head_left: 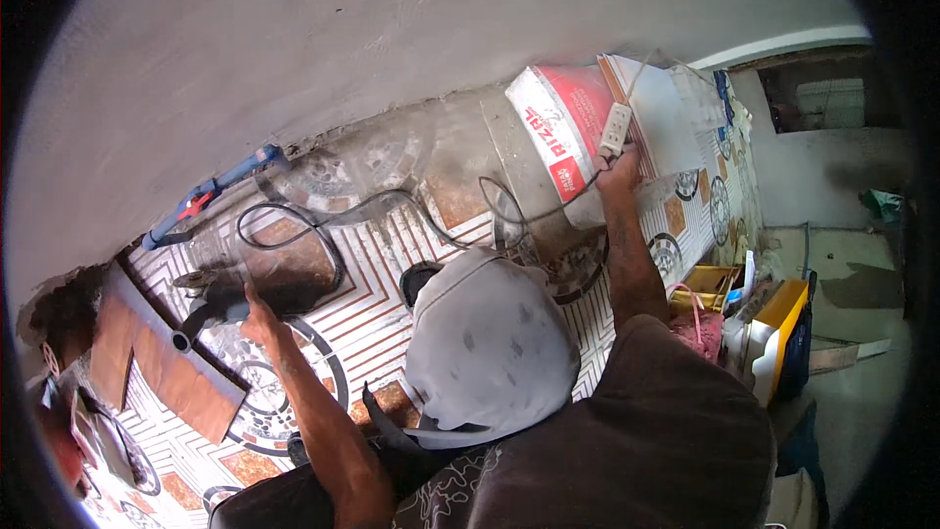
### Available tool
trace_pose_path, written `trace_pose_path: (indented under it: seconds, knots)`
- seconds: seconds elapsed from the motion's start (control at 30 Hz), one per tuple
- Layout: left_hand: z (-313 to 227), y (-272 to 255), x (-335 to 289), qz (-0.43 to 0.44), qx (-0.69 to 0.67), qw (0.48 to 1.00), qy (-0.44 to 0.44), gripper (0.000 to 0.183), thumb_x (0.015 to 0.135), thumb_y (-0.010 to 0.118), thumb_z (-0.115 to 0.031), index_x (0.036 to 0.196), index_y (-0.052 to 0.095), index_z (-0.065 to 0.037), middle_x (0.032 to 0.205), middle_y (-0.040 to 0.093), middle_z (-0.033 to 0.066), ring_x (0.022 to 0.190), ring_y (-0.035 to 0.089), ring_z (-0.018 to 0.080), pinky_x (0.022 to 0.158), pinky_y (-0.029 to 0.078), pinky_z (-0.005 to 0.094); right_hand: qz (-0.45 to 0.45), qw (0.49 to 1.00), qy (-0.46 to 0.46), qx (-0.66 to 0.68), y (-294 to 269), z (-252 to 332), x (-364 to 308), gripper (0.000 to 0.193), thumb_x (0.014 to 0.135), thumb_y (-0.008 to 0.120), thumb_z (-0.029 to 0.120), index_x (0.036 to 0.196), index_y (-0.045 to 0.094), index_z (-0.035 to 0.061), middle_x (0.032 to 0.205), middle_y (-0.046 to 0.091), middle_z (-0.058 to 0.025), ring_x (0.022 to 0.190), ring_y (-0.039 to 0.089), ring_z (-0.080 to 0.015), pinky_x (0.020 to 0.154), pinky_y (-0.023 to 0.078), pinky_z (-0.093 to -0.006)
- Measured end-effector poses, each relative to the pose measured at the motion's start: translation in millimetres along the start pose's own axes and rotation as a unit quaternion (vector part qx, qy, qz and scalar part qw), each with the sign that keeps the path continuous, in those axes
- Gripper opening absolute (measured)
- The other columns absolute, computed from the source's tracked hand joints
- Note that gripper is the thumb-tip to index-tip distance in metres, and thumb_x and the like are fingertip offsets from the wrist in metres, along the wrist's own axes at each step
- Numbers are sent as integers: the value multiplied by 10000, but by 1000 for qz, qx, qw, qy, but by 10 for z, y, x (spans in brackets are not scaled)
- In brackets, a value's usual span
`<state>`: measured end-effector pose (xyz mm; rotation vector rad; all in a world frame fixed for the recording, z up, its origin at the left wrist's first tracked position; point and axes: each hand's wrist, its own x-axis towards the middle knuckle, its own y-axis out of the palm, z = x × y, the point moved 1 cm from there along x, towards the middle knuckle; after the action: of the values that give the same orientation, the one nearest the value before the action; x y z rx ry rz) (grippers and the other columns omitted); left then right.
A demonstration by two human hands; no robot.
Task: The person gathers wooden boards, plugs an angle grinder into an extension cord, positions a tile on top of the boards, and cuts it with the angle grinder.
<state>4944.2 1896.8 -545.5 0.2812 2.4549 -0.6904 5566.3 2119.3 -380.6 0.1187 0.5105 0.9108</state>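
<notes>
My left hand [259,318] is closed on a dark power tool [227,302] that looks like an angle grinder, held low over the tiles. A round black handle end juts from it; the rest is partly blurred. My right hand [619,168] reaches forward and grips the lower end of a white power strip [615,125], where a cord meets it. Just behind the strip are a red and white sack [563,118] and leaning panels [661,118]. A dark cable [392,193] loops across the floor between the hands. A light grey cap [494,343] fills the middle between my arms.
A grey plastered wall [392,29] runs along the far side. Blue pipe with a red valve [201,198] lies at its foot, left. Brown boards [171,362] rest on the patterned tile floor [382,284]. Boxes and a yellow container [788,328] stand at the right.
</notes>
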Motion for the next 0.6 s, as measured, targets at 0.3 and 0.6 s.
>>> trace_pose_path:
  seconds: [0.3, 0.6]
  knots:
    - [55, 84, -98, -86, 241, 964, 77, 961, 616, 770, -632, 896, 505, 249, 835, 602, 299, 763, 594, 362, 681, 498, 447, -343, 775, -229, -479, -794, -283, 742, 261, 845, 567, 240, 974, 605, 16, 872, 656, -147, 679, 646, -268, 528, 514, -377]
    - [241, 64, -15, -132, 193, 959, 161, 930, 698, 749, -541, 1051, 399, 246, 1017, 475, 337, 1012, 460, 409, 848, 426, 502, -296, 615, -182, -708, -738, -110, 406, 422, 809, 549, 237, 1060, 584, -101, 1036, 635, -267, 952, 628, -412, 796, 510, -434]
